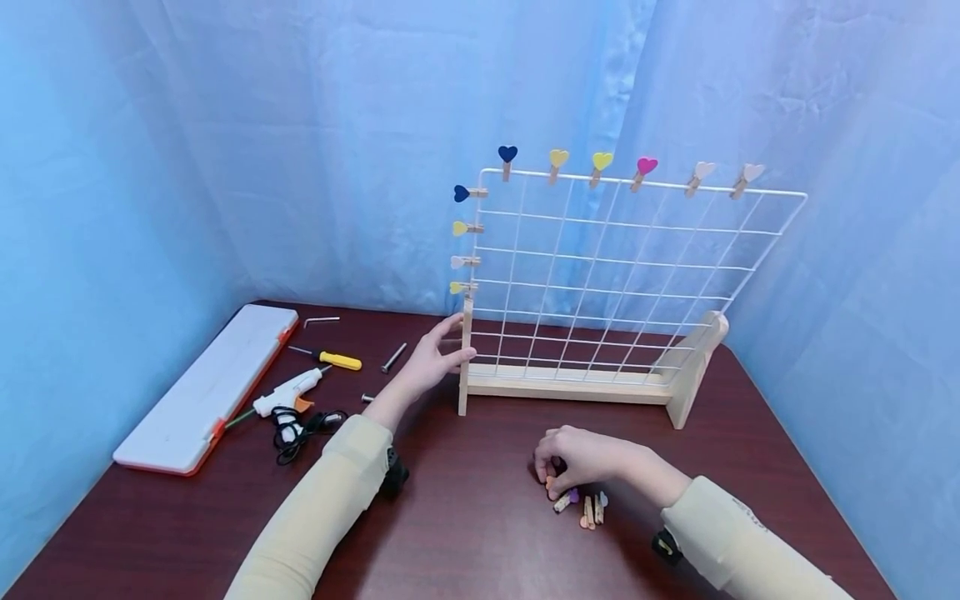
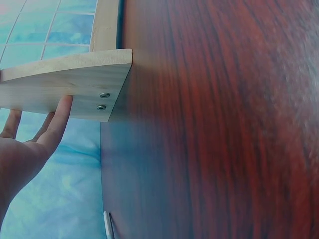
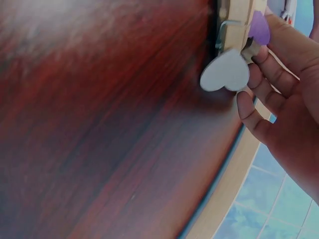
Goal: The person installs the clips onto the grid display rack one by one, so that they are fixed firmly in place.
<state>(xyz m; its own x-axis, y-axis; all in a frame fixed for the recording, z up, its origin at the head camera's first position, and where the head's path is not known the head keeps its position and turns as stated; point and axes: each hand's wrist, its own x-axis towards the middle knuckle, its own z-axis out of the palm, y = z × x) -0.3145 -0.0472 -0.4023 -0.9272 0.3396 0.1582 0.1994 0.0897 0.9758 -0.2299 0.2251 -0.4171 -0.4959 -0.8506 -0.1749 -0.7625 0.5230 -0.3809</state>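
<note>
My left hand (image 1: 431, 360) is at the left wooden side panel (image 1: 466, 367) of a stand holding a white wire grid (image 1: 600, 275). Its fairly straight fingers touch the panel, and one fingertip meets its outer face near two screw heads (image 2: 102, 101) in the left wrist view. Low over the table, my right hand (image 1: 581, 457) pinches a small clothespin with an orange heart (image 1: 551, 483) between thumb and fingers, which partly hide it. Close by lie a purple-heart clothespin (image 1: 566, 500), one with a peach heart (image 1: 587, 515) and a white-heart one (image 3: 227, 72).
Heart clothespins line the grid's top, such as a pink one (image 1: 646, 167), and its left edge, such as a navy one (image 1: 463, 193). At left lie a white case (image 1: 210, 383), a glue gun (image 1: 288, 396), a yellow screwdriver (image 1: 339, 361), a hex key (image 1: 322, 319) and bolts (image 1: 393, 357).
</note>
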